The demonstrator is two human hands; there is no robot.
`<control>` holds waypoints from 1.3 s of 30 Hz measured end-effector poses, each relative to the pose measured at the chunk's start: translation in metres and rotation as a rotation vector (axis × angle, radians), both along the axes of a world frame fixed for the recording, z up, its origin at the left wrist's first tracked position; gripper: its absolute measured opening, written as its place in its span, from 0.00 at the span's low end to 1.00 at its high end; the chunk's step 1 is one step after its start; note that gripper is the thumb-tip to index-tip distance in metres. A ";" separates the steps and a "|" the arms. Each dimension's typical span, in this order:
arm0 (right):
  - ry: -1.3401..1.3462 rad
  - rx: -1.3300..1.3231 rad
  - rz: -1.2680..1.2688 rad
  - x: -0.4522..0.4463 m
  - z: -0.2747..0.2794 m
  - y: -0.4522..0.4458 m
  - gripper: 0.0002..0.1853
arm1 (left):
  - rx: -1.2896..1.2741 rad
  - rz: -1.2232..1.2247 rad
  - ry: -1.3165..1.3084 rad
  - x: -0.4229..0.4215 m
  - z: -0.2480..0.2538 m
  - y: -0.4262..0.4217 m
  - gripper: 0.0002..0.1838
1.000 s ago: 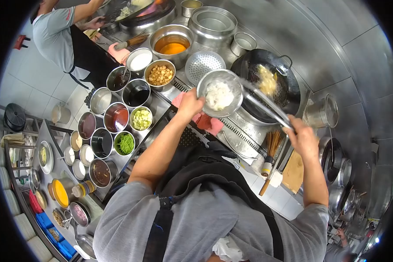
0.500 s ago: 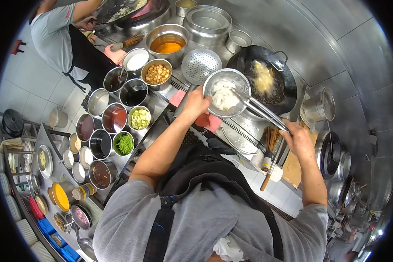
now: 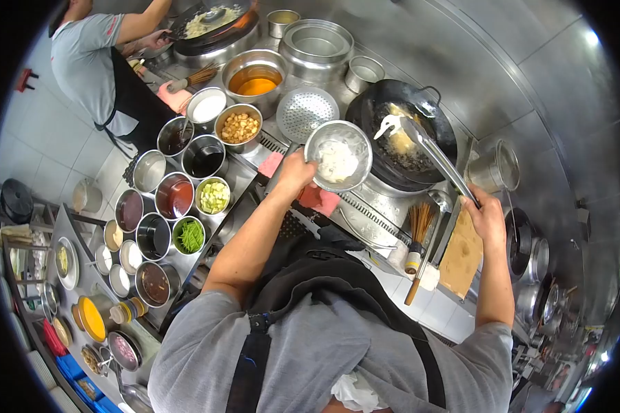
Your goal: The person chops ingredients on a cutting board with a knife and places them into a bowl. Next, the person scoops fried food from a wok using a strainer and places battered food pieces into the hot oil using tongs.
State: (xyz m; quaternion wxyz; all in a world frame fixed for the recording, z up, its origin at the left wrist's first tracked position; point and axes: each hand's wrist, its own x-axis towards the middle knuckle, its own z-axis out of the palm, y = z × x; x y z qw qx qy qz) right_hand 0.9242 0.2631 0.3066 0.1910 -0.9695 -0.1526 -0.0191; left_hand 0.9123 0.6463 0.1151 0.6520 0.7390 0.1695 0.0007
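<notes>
My left hand [image 3: 299, 171] grips the rim of a metal bowl [image 3: 313, 142] that holds white, batter-coated pieces [image 3: 337, 162]. In my right hand [image 3: 486, 215] is a pair of metal tongs [image 3: 442, 160], reaching over the black wok [image 3: 369, 155]. A white battered piece [image 3: 388, 125] hangs from the tips of the tongs above the oil. Golden food [image 3: 401, 142] is frying and bubbling in the wok, partly hidden behind the tongs.
A perforated strainer [image 3: 307, 113] lies beside the bowl. Left are several metal pots, including diced golden pieces [image 3: 240, 128] and green vegetables [image 3: 191, 235]. A bamboo brush [image 3: 419, 230] and ladle [image 3: 427, 251] lie right. A co-worker [image 3: 89, 65] works at another wok [image 3: 203, 31].
The tongs have moved from inside the bowl to above the wok, lifting out a battered piece. The bowl has shifted slightly left in view.
</notes>
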 end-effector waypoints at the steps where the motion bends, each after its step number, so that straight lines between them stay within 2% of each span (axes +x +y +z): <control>1: 0.006 -0.054 -0.043 0.005 -0.002 -0.005 0.20 | 0.000 -0.015 -0.002 -0.003 0.004 -0.001 0.19; 7: 0.016 -0.281 -0.180 0.048 -0.063 -0.042 0.19 | 0.083 0.019 0.010 -0.007 0.001 0.001 0.19; 11: 0.007 -0.382 -0.321 0.085 -0.106 -0.063 0.17 | 0.026 0.010 0.018 -0.009 -0.001 -0.001 0.19; 15: -0.155 -0.227 -0.344 0.100 -0.114 -0.082 0.20 | 0.078 0.046 0.029 -0.020 0.011 0.000 0.18; 16: -0.162 -0.186 -0.326 0.098 -0.106 -0.081 0.23 | 0.078 0.057 0.040 -0.023 0.011 0.002 0.18; 21: -0.169 -0.104 -0.195 0.052 -0.053 -0.039 0.26 | 0.212 0.075 0.017 -0.028 0.035 0.003 0.19; 22: -0.141 -0.060 -0.148 0.034 -0.035 -0.017 0.23 | 0.091 0.063 0.071 -0.024 0.029 0.005 0.19; 23: -0.129 -0.057 -0.131 0.021 -0.028 -0.005 0.23 | 0.197 0.023 -0.023 -0.024 0.029 0.006 0.19; 24: -0.114 -0.049 -0.020 0.010 -0.024 0.003 0.22 | 0.197 0.029 -0.031 -0.019 0.019 0.006 0.19; 25: -0.103 -0.041 0.085 0.001 -0.023 0.010 0.22 | 0.197 0.030 -0.045 -0.018 0.028 0.003 0.19; 26: -0.100 -0.040 0.086 -0.006 -0.024 0.017 0.22 | 0.210 -0.020 0.006 -0.020 0.038 0.002 0.19; 28: -0.065 -0.156 0.254 -0.018 -0.025 0.027 0.22 | 0.154 -0.002 -0.042 -0.015 0.028 -0.005 0.18; 31: -0.050 -0.296 0.289 -0.023 -0.030 0.034 0.21 | 0.087 -0.006 -0.058 -0.013 0.032 -0.010 0.19; 33: -0.052 -0.309 0.305 -0.020 -0.034 0.034 0.22 | 0.340 -0.029 -0.101 -0.010 0.028 -0.012 0.20; 37: -0.098 -0.364 0.302 -0.014 -0.055 0.035 0.23 | 0.357 -0.029 -0.167 -0.011 0.026 -0.021 0.21; 39: -0.121 -0.385 0.311 -0.012 -0.057 0.036 0.23 | 0.501 -0.019 -0.244 -0.011 0.026 -0.024 0.21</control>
